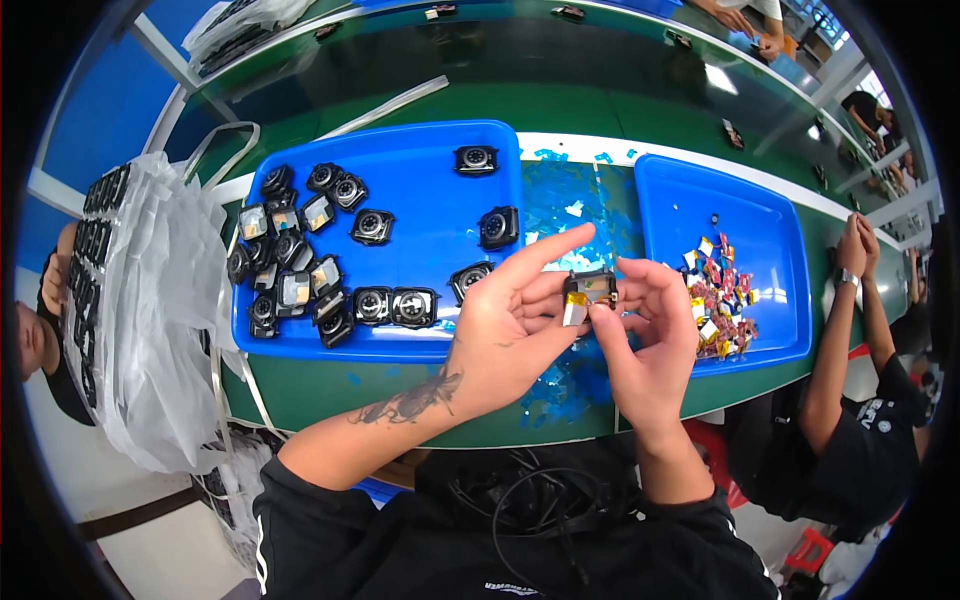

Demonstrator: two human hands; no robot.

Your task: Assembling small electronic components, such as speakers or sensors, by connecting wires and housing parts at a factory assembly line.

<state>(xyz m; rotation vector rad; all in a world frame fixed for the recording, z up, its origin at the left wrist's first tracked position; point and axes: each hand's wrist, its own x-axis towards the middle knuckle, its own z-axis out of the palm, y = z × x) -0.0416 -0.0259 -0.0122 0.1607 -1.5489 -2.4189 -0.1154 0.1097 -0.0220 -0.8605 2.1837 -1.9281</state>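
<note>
Over the bench, between two blue trays, my left hand (505,325) and my right hand (652,345) hold one black smartwatch case (598,284) with its inner side up. My left fingers support it from the left, and my right thumb and fingers grip its right and near edges. A small silver and yellow piece, which looks like a battery (575,309), sticks out at the case's near left corner beside my left thumb. Whether it is still attached cannot be made out. The nearest loose watch case (470,281) lies in the left tray, close to my left hand.
The left blue tray (430,205) holds several black watch cases. Small batteries and coloured parts (722,300) lie heaped in the right blue tray (790,290). Blue film scraps (560,195) litter the bench between them. Plastic-wrapped stacked trays (150,310) stand left; a co-worker's hands (858,245) are right.
</note>
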